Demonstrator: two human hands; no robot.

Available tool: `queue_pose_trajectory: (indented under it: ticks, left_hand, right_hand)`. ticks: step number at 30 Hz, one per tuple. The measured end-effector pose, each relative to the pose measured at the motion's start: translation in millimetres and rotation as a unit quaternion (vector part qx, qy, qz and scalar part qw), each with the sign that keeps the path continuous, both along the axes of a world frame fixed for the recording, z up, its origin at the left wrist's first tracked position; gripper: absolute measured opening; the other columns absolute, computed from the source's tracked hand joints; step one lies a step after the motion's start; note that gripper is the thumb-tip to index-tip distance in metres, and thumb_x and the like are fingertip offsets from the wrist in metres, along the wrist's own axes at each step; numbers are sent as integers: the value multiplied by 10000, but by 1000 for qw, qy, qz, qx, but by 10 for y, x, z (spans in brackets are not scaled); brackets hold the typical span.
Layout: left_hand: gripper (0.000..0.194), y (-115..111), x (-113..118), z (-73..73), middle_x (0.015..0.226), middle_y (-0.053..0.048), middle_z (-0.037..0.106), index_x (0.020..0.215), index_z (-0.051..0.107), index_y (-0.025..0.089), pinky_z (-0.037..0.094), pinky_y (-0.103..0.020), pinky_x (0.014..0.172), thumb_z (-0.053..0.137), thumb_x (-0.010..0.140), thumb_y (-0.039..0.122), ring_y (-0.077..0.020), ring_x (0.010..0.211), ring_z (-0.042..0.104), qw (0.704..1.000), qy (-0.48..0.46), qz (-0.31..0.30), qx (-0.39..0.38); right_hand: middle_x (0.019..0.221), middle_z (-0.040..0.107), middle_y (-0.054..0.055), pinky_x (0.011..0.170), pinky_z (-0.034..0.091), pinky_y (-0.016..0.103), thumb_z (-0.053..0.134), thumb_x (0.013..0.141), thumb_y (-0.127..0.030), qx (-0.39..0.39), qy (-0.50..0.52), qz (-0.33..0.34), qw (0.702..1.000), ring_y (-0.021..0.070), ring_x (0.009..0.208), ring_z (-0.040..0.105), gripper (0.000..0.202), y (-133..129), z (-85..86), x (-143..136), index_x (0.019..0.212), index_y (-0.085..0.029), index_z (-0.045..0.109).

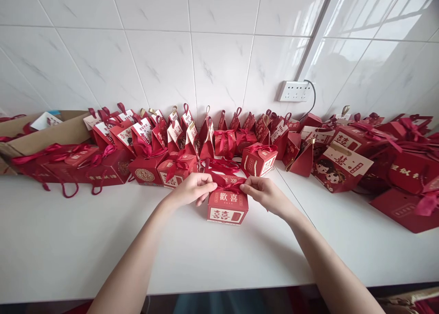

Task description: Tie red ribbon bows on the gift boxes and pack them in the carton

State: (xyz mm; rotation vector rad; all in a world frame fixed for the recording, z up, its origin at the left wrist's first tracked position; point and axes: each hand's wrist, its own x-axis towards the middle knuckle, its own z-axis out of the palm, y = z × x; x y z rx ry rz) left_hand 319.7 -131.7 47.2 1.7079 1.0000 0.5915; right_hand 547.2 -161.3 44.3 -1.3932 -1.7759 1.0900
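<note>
My left hand [192,188] has its thumb and fingertips pinched on the near-side bow's left part, and my right hand [267,194] pinches the same red ribbon [227,184] at its right. Between my two hands, and a little nearer to me than my fingertips, sits the red box [227,208] that the ribbon crosses, resting on the white tabletop [103,245] with its pale printed panel facing me (the double characters on it read clearly from here).

Just beyond my right hand stands a box with a rope handle [259,161], set at a slant. To the left of my left hand, close by, are a bow-topped box [176,168] and, past it, a box with a round gold emblem [147,171]. Farther out on that side, well apart from my hand, is an open brown carton [73,130]. Beyond both hands, a row of peaked boxes [143,130] lines the tiled wall [164,62]. Off to the right of my right hand, a box printed with two cartoon figures [338,166] leans among more red ones.
</note>
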Motion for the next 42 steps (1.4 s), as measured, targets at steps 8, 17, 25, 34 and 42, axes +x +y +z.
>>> queue_pose_trajectory:
  ticks: [8,17,25,34,42]
  left_hand:
    - [306,55,-84,-46,416,83,467,614,410,186,300,-196,442,527,811,389,-57,357,431,999,-12,-44,-14]
    - [331,87,-112,-73,412,73,474,577,380,187,389,-200,466,537,783,393,-77,394,495,995,-32,-58,-70]
    - [345,135,-156,-125,472,49,552,616,408,180,410,-196,450,576,769,439,-86,423,526,991,-43,-83,-92]
    - [314,171,-169,-181,485,27,580,612,440,167,411,-191,458,617,743,392,-87,460,525,987,-91,-97,-96]
    - [279,211,-186,-232,516,7,625,601,463,161,438,-205,527,626,726,350,-97,498,569,988,-88,-95,-84]
  right_hand:
    - [561,351,-68,464,227,233,497,792,-556,-1,16,37,999,82,512,285,401,37,-29,65,637,-188,451]
    - [569,395,-55,453,241,233,503,793,-582,-16,32,90,995,85,508,314,425,77,-39,105,631,-197,428]
    - [640,465,-26,542,286,249,596,783,-522,-50,124,138,981,101,598,385,390,197,-151,162,638,-180,474]
    - [611,463,-37,587,306,247,691,733,-458,-102,240,154,953,94,591,394,359,278,-271,178,605,-173,514]
    - [599,462,-35,595,322,245,725,676,-424,-134,312,156,928,98,583,397,332,316,-354,127,583,-178,523]
